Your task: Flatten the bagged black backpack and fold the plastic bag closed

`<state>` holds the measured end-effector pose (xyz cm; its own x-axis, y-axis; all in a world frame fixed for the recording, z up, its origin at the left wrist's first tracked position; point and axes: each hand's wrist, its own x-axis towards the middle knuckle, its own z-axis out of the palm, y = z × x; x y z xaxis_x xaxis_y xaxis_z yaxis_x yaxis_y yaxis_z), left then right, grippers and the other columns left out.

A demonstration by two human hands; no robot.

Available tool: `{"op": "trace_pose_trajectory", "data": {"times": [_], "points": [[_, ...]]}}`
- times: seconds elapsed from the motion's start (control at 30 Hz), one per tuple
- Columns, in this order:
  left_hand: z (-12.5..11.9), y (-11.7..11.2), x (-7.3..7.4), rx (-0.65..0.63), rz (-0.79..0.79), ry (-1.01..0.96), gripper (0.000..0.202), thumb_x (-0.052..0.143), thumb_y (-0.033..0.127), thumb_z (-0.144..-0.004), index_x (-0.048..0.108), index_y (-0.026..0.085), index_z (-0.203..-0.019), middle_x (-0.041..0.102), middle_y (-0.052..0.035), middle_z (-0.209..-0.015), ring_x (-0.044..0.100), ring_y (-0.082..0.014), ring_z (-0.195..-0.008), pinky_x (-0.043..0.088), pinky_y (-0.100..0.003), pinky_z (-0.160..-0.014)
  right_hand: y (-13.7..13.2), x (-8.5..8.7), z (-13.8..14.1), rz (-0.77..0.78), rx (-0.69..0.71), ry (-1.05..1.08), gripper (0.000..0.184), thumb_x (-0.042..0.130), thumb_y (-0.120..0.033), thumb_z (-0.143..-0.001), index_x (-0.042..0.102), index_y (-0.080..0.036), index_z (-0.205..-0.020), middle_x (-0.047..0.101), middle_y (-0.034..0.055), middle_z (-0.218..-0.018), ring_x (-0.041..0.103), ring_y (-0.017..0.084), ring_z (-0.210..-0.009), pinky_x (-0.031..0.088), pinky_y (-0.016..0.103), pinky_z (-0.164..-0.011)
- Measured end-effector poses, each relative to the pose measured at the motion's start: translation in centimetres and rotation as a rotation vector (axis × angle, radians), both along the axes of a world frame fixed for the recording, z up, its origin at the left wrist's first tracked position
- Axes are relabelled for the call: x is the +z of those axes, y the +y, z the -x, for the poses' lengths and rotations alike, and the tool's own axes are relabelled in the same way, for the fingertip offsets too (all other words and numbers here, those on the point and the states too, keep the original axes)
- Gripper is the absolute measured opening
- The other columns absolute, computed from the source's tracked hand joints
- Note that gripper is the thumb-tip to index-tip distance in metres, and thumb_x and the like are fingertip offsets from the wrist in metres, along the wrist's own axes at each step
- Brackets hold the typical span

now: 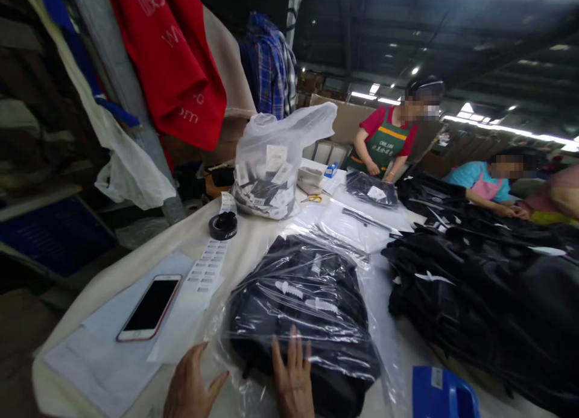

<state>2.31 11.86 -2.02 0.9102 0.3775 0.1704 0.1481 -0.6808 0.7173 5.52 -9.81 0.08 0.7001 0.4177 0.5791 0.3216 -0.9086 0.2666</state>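
A black bag (289,327) lies flat in front of me, inside a clear plastic sleeve (380,321) that spreads beyond its edges. Two white strips show through the film on its upper side. My right hand (293,373) rests flat on the near part of the wrapped bag, fingers stretched out. To the left of the bag, my left hand (192,385) hovers over the table edge of the plastic, thumb and fingers apart and nothing in them.
On the left are a phone (150,307), a sheet of labels (208,267) and a tape roll (223,226). A bag of tags (266,171) stands behind. Black bags (479,297) are heaped at right, near a blue tape dispenser (441,394). Two co-workers stand across the table.
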Motion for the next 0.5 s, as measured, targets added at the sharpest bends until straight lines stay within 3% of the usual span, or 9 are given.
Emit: {"op": "trace_pose_trajectory", "data": {"times": [0.07, 0.13, 0.23, 0.33, 0.4, 0.5], "points": [[-1.9, 0.2, 2.2, -0.213, -0.406, -0.292, 0.043, 0.053, 0.032, -0.079, 0.049, 0.019, -0.12, 0.058, -0.0147, -0.117, 0.056, -0.0298, -0.106, 0.045, -0.042, -0.085, 0.0, -0.1, -0.1, -0.004, -0.013, 0.005, 0.065, 0.03, -0.007, -0.083, 0.015, -0.017, -0.146, 0.06, 0.0205, -0.116, 0.057, 0.031, -0.107, 0.042, 0.047, -0.087], [-3.9, -1.0, 4.2, -0.363, -0.635, -0.469, 0.038, 0.047, 0.021, -0.084, 0.049, 0.021, -0.122, 0.061, -0.0114, -0.111, 0.056, -0.0252, -0.101, 0.041, -0.037, -0.085, 0.2, -0.7, -0.1, -0.022, -0.024, 0.005, 0.066, 0.03, -0.007, -0.083, 0.015, -0.018, -0.146, 0.06, 0.0202, -0.116, 0.057, 0.031, -0.107, 0.042, 0.047, -0.087], [-6.5, -3.5, 6.6, -0.437, -0.702, -0.626, 0.033, 0.044, 0.01, -0.085, 0.052, 0.02, -0.116, 0.062, -0.0088, -0.099, 0.055, -0.0217, -0.097, 0.037, -0.037, -0.089, 0.6, -1.9, -0.1, -0.067, -0.047, 0.024, 0.067, 0.03, -0.006, -0.082, 0.015, -0.021, -0.146, 0.059, 0.0187, -0.118, 0.055, 0.031, -0.11, 0.042, 0.049, -0.088], [-8.7, -4.8, 7.9, -0.502, -0.756, -0.631, 0.038, 0.037, 0.003, -0.085, 0.053, 0.02, -0.116, 0.06, -0.0101, -0.104, 0.053, -0.0226, -0.102, 0.037, -0.04, -0.09, 0.6, -2.8, 0.0, -0.124, -0.085, 0.095, 0.069, 0.031, -0.005, -0.082, 0.015, -0.027, -0.146, 0.057, 0.0165, -0.123, 0.052, 0.03, -0.116, 0.041, 0.051, -0.091], [-9.8, -4.5, 8.0, -0.573, -0.808, -0.621, 0.036, 0.032, 0.003, -0.087, 0.056, 0.018, -0.108, 0.061, -0.0078, -0.091, 0.057, -0.019, -0.087, 0.043, -0.034, -0.076, 0.4, -3.1, 0.2, -0.129, -0.087, 0.127, 0.067, 0.033, -0.006, -0.083, 0.021, -0.029, -0.144, 0.055, 0.0157, -0.125, 0.05, 0.03, -0.117, 0.04, 0.052, -0.093], [-10.1, -2.9, 7.5, -0.753, -0.787, -0.652, 0.032, 0.028, 0.005, -0.09, 0.058, 0.016, -0.09, 0.054, -0.0022, -0.065, 0.051, -0.0127, -0.059, 0.042, -0.024, -0.055, 0.3, -3.5, 0.3, -0.146, -0.091, 0.122, 0.06, 0.037, -0.011, -0.085, 0.032, -0.031, -0.141, 0.056, 0.016, -0.125, 0.05, 0.034, -0.117, 0.038, 0.056, -0.093]]}}
